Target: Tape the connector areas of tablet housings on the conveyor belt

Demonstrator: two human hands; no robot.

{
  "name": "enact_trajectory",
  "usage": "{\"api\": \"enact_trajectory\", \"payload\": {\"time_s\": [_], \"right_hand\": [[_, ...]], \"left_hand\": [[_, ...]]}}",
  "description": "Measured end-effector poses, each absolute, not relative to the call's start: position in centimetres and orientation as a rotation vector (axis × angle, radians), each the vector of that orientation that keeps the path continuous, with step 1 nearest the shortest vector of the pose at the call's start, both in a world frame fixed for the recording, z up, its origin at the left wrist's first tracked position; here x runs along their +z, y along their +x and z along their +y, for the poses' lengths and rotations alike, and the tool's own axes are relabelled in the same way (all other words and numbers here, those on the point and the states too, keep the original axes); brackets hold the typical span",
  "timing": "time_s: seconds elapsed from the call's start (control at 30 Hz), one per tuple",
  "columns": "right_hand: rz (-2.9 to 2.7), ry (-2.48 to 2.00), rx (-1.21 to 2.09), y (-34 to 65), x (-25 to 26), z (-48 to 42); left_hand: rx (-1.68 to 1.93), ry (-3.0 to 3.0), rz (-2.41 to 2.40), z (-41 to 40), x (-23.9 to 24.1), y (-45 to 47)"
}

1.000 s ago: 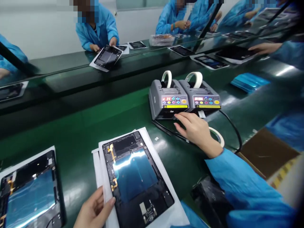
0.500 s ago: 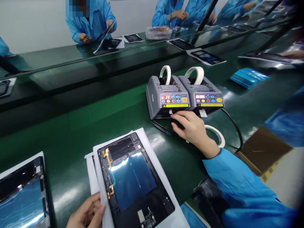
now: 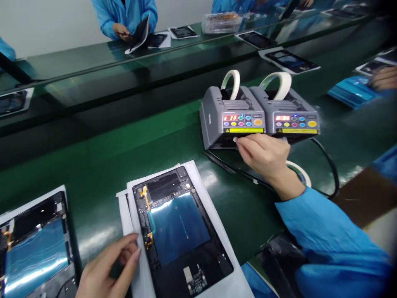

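An opened tablet back (image 3: 178, 225) with a blue film panel lies on white sheets (image 3: 214, 207) on the green belt in front of me. My left hand (image 3: 107, 269) rests on the sheets' left edge, fingers curled, thumb near the tablet frame. My right hand (image 3: 263, 155) reaches to the outlet of the left grey tape dispenser (image 3: 231, 118), fingertips pinched at the slot; what they pinch is too small to make out. A second dispenser (image 3: 288, 116) stands beside it on the right. A loose tape roll (image 3: 302, 171) lies behind my right wrist.
Another opened tablet (image 3: 34, 244) lies at the left. Black cables (image 3: 328, 165) run from the dispensers. A brown carton (image 3: 362, 194) sits at the right. Across the raised shelf (image 3: 93, 70), people in blue coats handle tablets; a blue film stack (image 3: 353, 91) lies far right.
My right hand moved up from the belt to the left dispenser's outlet and pinched there. My left hand shifted along the sheets' left edge. The view swung slightly.
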State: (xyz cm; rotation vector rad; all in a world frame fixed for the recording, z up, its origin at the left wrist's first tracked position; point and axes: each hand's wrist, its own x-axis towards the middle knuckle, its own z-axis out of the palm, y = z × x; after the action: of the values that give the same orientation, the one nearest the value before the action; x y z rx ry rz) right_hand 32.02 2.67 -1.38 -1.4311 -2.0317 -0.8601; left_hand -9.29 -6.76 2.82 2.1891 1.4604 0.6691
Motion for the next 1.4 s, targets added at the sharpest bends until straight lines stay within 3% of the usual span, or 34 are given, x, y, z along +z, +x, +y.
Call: {"api": "enact_trajectory", "payload": {"time_s": [0.1,0.3,0.57,1.4], "right_hand": [[-2.034,-1.315,-0.721,30.2,0.0,1.6],[-2.369,-1.024,-0.058,24.1,0.0,1.1],[-2.461,-0.955,0.281,23.1,-3.3,1.8],[-2.595,-1.023,0.162,23.3,-2.5,1.7]], "left_hand": [[0.601,2.486,1.323,-5.0,4.0,-6.4],[0.19,2.746,1.258,-0.5,2.9,0.1],[0.144,2.821,1.208,1.9,0.9,1.7],[0.413,2.535,1.11,2.8,-0.3,2.2]]}}
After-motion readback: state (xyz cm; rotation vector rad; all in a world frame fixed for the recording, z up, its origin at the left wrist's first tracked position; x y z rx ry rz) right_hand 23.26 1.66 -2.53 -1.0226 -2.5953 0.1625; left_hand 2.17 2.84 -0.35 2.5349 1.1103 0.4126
